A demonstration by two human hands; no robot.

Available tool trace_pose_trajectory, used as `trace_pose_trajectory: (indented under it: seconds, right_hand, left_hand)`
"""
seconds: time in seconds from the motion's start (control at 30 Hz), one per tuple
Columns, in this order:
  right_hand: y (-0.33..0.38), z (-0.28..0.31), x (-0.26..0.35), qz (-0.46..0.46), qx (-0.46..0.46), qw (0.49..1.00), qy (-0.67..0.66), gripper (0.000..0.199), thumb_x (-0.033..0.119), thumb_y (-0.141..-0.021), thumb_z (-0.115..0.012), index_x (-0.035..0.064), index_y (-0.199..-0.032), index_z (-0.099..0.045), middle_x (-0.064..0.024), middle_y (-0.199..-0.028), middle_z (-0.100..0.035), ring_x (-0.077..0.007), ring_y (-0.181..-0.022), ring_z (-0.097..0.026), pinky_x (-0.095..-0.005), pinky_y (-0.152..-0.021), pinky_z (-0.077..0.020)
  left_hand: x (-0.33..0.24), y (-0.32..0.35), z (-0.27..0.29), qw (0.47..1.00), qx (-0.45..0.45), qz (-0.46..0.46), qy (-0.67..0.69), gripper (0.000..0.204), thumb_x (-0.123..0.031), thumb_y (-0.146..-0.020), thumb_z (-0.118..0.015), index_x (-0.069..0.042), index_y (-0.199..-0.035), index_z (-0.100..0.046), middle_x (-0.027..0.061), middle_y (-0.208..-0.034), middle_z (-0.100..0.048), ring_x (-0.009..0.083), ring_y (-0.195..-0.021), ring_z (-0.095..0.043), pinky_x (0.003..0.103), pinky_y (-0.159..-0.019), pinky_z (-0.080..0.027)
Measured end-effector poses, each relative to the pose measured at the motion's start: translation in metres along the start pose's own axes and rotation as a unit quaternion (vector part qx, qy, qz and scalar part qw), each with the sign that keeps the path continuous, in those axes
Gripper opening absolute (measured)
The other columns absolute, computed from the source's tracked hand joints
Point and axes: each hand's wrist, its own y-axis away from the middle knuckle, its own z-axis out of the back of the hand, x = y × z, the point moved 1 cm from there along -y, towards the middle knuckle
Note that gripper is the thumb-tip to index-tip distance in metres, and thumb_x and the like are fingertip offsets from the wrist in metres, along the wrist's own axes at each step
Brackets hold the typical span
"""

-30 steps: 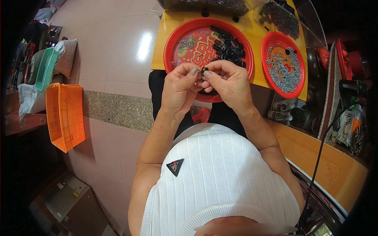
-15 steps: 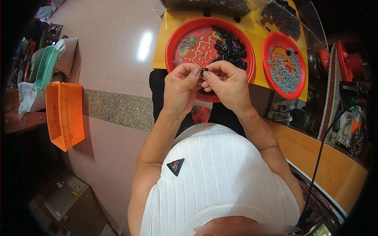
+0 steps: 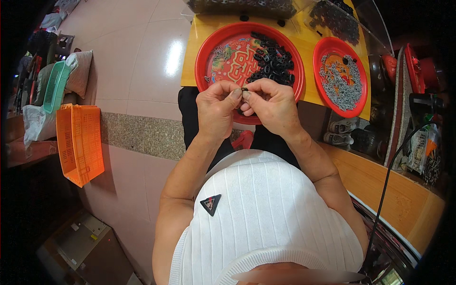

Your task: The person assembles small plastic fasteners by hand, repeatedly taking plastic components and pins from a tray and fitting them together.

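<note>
Fingertips meeting over the near edge of a round red tray (image 3: 201, 57), my left hand (image 3: 213, 110) and my right hand (image 3: 275, 108) both pinch a small black part (image 3: 244, 89). Its exact shape is mostly covered by the thumbs and fingers. Inside the tray, a heap of black plastic pieces (image 3: 274, 61) with openings in them lies on the right side. Some small silvery screw-like pieces (image 3: 221, 54) are scattered on its left side, over a printed bottom.
A smaller red tray (image 3: 319, 71) to the right holds many silvery screw-like pieces (image 3: 343, 88). Both trays rest on a yellow table (image 3: 306, 57). Clear bins of black parts (image 3: 332, 21) stand behind. An orange crate (image 3: 80, 142) is on the floor at left; a black cable (image 3: 385, 185) hangs at right.
Both hands stay pinched together at nearly the same spot, with slightly shifted fingers. The black part shows less between the fingertips. The whole view has shifted slightly.
</note>
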Motion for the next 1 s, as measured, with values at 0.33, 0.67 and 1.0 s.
trace_pose_trajectory:
  seconds: [0.33, 0.67, 1.0]
  right_hand:
    - [-0.015, 0.033, -0.014, -0.004, -0.029, 0.999, -0.046, 0.007, 0.002, -0.081, -0.054, -0.0043, -0.084, -0.055, -0.0067, -0.069, -0.058, -0.0107, -0.057, -0.058, -0.0209, -0.050, -0.0493]
    - [-0.011, 0.065, -0.012, 0.009, -0.054, 0.993, -0.108, 0.011, 0.001, -0.081, -0.054, -0.0049, -0.089, -0.055, -0.0092, -0.071, -0.058, -0.0120, -0.058, -0.059, -0.0209, -0.051, -0.0511]
    - [-0.011, 0.067, -0.013, -0.023, -0.034, 0.992, -0.120, 0.010, 0.003, -0.080, -0.054, -0.0030, -0.089, -0.055, -0.0082, -0.071, -0.058, -0.0104, -0.056, -0.057, -0.0193, -0.048, -0.0483]
  left_hand:
    - [0.008, -0.020, -0.007, 0.996, 0.010, 0.029, -0.085, 0.012, -0.004, -0.080, -0.058, 0.005, -0.088, -0.056, 0.0048, -0.075, -0.058, 0.0098, -0.063, -0.054, 0.021, -0.059, -0.045]
    - [0.007, -0.107, -0.027, 0.620, 0.236, -0.309, -0.682, 0.024, 0.004, -0.059, -0.059, -0.002, -0.083, -0.062, 0.0129, -0.084, -0.057, 0.0314, -0.082, -0.055, 0.039, -0.069, -0.045]
    - [0.010, -0.114, -0.021, 0.627, 0.247, -0.233, -0.701, 0.019, -0.002, -0.062, -0.061, 0.001, -0.080, -0.057, 0.0194, -0.083, -0.054, 0.0361, -0.082, -0.053, 0.041, -0.069, -0.044]
